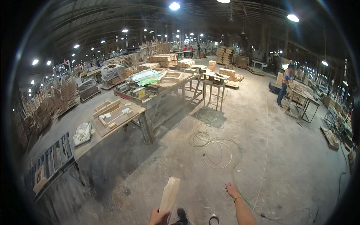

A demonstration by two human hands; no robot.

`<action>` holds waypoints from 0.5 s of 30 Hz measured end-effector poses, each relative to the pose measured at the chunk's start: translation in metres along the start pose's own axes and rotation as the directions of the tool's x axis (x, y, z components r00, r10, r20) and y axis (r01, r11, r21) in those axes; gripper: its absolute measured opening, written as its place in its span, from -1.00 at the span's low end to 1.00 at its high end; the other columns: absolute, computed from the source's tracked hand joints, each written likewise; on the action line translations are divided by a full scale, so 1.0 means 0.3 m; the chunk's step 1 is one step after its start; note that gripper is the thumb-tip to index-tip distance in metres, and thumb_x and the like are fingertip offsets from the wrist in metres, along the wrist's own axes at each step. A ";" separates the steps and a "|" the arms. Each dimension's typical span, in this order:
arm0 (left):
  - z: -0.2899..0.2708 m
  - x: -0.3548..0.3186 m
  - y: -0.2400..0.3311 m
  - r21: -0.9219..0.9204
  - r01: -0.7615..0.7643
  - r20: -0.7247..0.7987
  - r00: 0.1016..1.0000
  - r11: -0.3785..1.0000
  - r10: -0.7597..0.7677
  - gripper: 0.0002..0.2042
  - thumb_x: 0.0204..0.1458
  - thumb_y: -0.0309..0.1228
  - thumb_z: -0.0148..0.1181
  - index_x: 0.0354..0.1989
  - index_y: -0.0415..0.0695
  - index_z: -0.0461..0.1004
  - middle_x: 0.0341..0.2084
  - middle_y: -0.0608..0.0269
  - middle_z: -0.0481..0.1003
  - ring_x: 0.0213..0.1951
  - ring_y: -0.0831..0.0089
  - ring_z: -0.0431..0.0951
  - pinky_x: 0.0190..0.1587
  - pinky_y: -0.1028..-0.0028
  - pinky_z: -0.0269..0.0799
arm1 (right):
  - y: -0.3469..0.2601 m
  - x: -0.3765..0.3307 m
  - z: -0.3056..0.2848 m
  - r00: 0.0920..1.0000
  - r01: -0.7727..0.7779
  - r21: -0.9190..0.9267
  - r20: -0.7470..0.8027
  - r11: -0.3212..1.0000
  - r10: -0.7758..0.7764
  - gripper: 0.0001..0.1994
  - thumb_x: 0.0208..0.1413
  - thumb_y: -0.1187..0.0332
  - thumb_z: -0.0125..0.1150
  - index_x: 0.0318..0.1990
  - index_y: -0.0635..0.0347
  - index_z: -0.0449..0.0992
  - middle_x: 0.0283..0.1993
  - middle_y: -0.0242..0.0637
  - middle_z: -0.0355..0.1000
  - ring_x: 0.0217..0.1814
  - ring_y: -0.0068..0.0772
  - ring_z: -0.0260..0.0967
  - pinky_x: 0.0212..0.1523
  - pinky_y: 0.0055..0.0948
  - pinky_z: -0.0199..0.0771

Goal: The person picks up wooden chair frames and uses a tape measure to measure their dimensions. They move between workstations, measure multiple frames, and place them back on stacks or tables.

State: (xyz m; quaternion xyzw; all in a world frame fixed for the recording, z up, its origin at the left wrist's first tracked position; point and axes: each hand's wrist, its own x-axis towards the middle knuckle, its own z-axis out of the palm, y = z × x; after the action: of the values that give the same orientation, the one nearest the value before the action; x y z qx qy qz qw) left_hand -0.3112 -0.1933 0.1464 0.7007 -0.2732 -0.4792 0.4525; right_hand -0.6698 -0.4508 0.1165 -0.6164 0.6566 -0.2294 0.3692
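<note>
Head view: coiled hose on floor beyond workbench.

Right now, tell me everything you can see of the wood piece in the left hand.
The wood piece is a pale, flat, bare strip of board, unfinished by its look, with squared ends. It stands nearly upright, leaning slightly right, over the concrete floor. The left hand grips its lower end; nothing else touches it. The right hand is apart from it.

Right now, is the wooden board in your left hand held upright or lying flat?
Upright, slightly tilted. The wooden board rises from the left hand, its top end leaning right above the concrete floor.
</note>
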 end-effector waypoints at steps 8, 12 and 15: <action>0.071 0.841 0.710 0.190 -0.328 0.164 0.940 0.925 0.300 -0.55 -0.09 -0.24 0.27 -0.11 -0.32 0.41 -0.27 0.09 0.50 -0.22 0.40 0.49 -0.15 0.44 0.38 | -0.471 0.268 0.311 0.961 -0.143 0.638 0.273 0.756 -0.048 -0.64 0.10 0.24 0.07 0.02 0.21 0.39 -0.21 -0.18 0.36 -0.18 -0.29 0.29 -0.19 -0.31 0.31; 0.341 1.363 1.060 -0.113 -0.538 0.243 0.800 0.835 0.548 -0.64 -0.04 -0.36 0.23 -0.11 -0.31 0.39 -0.29 0.15 0.49 -0.21 0.45 0.47 -0.14 0.44 0.38 | -0.737 0.671 0.415 0.856 0.513 0.163 -0.032 0.843 -0.515 -0.63 0.00 0.34 0.15 -0.02 0.27 0.38 -0.19 -0.04 0.37 -0.27 -0.18 0.31 -0.19 -0.32 0.35; 0.446 1.640 1.286 -0.307 -0.528 0.212 0.773 0.792 0.598 -0.64 -0.06 -0.37 0.26 -0.12 -0.30 0.39 -0.30 0.19 0.48 -0.21 0.46 0.47 -0.13 0.43 0.37 | -0.999 1.032 0.365 0.804 0.568 0.102 -0.281 0.816 -0.525 -0.34 -0.23 0.16 0.41 0.04 0.33 0.33 -0.18 -0.19 0.39 -0.44 -0.47 0.36 -0.38 -0.50 0.40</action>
State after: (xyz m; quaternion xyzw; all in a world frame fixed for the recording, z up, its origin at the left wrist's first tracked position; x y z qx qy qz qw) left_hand -0.2219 -0.8152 0.2657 0.4479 -0.4791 -0.4486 0.6071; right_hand -0.3839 -0.7773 0.2125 -0.7113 0.4663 -0.4576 0.2592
